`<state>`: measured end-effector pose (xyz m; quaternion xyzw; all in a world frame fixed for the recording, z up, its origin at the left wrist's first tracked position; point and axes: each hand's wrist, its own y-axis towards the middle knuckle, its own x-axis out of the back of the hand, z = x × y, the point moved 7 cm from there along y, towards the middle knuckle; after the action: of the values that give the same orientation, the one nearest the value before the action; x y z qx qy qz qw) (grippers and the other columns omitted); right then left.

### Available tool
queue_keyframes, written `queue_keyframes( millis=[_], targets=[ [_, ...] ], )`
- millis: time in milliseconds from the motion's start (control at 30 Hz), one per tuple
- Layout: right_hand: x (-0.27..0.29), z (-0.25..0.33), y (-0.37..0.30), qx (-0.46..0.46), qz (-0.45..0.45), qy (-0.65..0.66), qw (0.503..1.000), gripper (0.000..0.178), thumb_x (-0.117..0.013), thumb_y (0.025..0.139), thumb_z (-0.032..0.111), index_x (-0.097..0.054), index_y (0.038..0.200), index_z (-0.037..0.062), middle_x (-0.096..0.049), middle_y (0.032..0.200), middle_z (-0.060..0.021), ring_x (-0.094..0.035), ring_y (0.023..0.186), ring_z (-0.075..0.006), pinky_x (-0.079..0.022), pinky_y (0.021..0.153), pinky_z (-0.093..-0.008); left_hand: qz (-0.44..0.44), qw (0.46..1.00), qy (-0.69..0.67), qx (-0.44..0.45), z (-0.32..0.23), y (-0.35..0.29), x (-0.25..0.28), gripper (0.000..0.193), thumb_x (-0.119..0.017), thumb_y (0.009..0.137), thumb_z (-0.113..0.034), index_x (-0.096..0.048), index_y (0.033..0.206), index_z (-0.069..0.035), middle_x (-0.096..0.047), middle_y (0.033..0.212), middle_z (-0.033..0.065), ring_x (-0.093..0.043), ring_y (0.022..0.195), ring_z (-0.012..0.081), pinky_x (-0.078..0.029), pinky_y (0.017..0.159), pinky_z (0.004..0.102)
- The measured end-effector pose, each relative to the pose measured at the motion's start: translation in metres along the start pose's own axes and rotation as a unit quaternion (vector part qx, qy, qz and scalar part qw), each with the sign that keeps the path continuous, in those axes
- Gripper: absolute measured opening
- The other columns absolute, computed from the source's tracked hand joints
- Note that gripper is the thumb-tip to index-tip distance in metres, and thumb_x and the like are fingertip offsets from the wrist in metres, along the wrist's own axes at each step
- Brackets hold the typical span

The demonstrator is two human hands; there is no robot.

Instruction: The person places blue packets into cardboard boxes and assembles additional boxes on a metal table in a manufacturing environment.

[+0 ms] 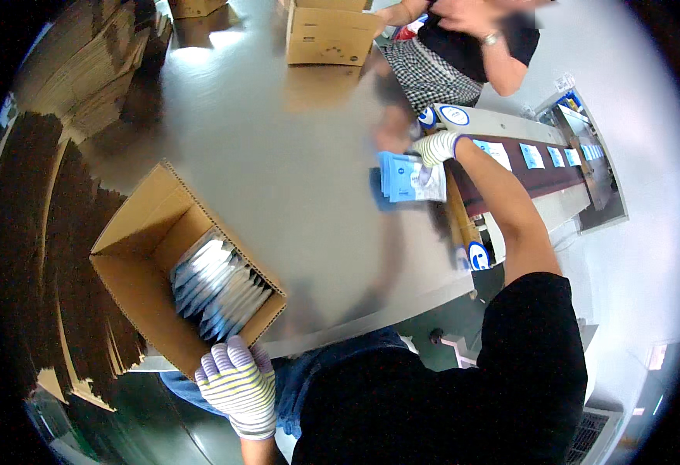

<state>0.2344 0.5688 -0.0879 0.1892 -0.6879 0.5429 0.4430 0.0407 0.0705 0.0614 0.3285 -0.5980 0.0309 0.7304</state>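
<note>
My left hand (238, 387), in a striped knit glove, grips the near rim of an open cardboard box (134, 291). Inside that box several silvery and blue flat packets (220, 283) stand in overlapping rows, filling its right part. Across the table my right hand (438, 148), gloved alike, is closed on a small stack of blue and white packets (411, 178) at the end of a conveyor belt. Its fingertips are partly hidden at the top of the stack.
More packets (532, 156) lie in a line on the dark conveyor belt (518, 174). A person (464, 54) stands beyond it, next to another cardboard box (328, 35). Flattened cardboard (26, 256) is stacked at the left of the shiny metal table (278, 170).
</note>
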Motion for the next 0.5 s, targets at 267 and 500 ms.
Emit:
queue_keyframes(
  millis=[267, 500],
  targets=[
    [0.0, 0.173, -0.046, -0.06, -0.102, -0.06, 0.991, 0.067, -0.077, 0.058, 0.035, -0.055, 0.112, 0.0024, -0.058, 0.108, -0.0225, -0.058, 0.099, -0.0349, -0.047, 0.086, -0.0453, 0.024, 1.0, -0.007, -0.008, -0.003, -0.004, -0.001, 0.022, -0.065, 0.075, -0.02, -0.055, 0.092, -0.009, -0.056, 0.079, 0.0089, -0.054, 0.069, 0.027, -0.04, 0.06, 0.04],
    [0.004, 0.219, -0.072, -0.019, -0.243, 0.293, 0.924, 0.07, -0.073, 0.07, 0.042, -0.052, 0.122, -0.0012, -0.064, 0.106, -0.0182, -0.061, 0.104, -0.0303, -0.049, 0.09, -0.0428, 0.005, 0.999, -0.007, -0.031, 0.004, -0.006, -0.004, 0.039, -0.067, 0.064, -0.025, -0.054, 0.097, -0.01, -0.055, 0.084, 0.0067, -0.052, 0.07, 0.0239, -0.037, 0.061, 0.0382]
  ],
)
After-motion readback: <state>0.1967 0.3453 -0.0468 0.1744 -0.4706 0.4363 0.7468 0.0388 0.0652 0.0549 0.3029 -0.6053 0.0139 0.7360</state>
